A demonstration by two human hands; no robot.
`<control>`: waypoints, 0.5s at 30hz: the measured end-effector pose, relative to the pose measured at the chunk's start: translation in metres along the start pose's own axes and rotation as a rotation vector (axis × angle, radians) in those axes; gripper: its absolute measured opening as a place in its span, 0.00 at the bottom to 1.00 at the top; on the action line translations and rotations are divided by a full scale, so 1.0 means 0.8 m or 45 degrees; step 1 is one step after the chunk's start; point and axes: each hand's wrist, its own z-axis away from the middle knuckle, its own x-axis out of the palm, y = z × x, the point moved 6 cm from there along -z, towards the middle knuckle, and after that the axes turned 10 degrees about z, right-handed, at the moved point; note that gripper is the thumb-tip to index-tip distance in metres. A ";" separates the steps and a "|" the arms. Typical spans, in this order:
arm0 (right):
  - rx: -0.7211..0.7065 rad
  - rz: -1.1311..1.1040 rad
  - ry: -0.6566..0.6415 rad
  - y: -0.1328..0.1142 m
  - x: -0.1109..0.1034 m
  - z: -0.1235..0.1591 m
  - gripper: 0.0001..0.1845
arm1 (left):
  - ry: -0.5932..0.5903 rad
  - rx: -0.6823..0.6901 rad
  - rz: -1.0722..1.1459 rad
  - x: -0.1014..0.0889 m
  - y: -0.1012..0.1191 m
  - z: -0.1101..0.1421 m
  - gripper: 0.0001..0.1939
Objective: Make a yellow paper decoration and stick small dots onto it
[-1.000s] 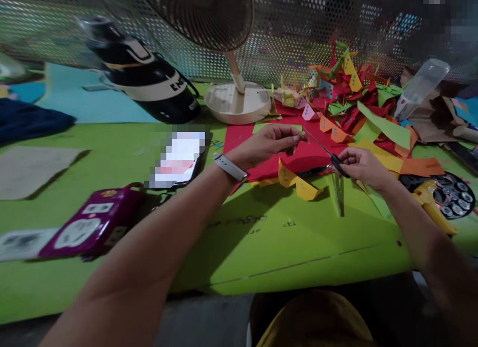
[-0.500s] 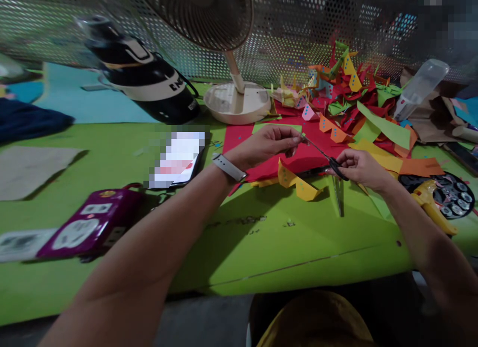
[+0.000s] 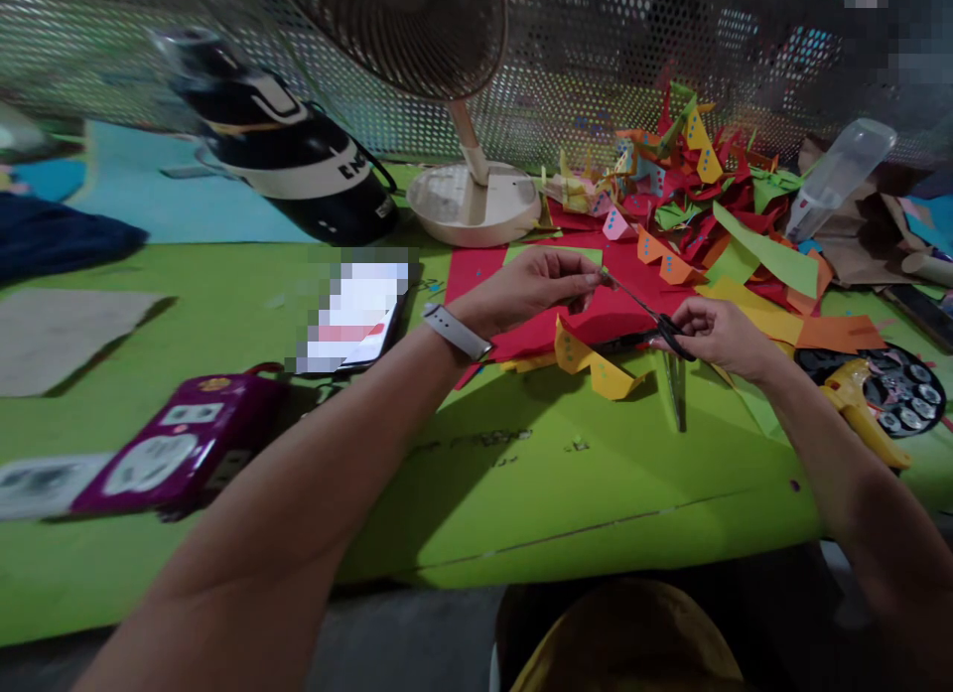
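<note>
My right hand (image 3: 716, 337) is closed around the black handles of a pair of scissors (image 3: 646, 310), whose thin blades point left. At the blade tips my left hand (image 3: 558, 280), with a grey watch strap at the wrist, is pinched shut. A tiny greenish bit shows at its fingertips, too small to name. Beneath both hands lies red paper (image 3: 536, 325). In front of it rests a folded yellow paper cutout (image 3: 596, 362) with blue dots. A narrow, shiny strip-like object (image 3: 676, 399) sticks out below the scissors.
Colourful paper cutouts (image 3: 692, 176) are heaped at the back right, beside a clear bottle (image 3: 841, 176). A small fan (image 3: 473, 210) and a black bottle (image 3: 313, 181) stand at the back. A phone (image 3: 353, 315) and a purple pouch (image 3: 175, 439) lie left; a yellow-handled tool (image 3: 864, 414) lies right.
</note>
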 end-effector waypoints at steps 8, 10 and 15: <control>0.003 -0.024 -0.004 0.005 0.001 -0.002 0.22 | -0.023 -0.012 0.000 0.004 0.004 0.002 0.07; 0.007 -0.011 -0.002 0.005 0.001 -0.003 0.22 | -0.018 -0.019 -0.003 0.004 0.003 0.001 0.07; 0.021 -0.009 0.001 0.003 0.001 -0.002 0.22 | -0.022 -0.019 -0.002 0.003 0.001 0.000 0.05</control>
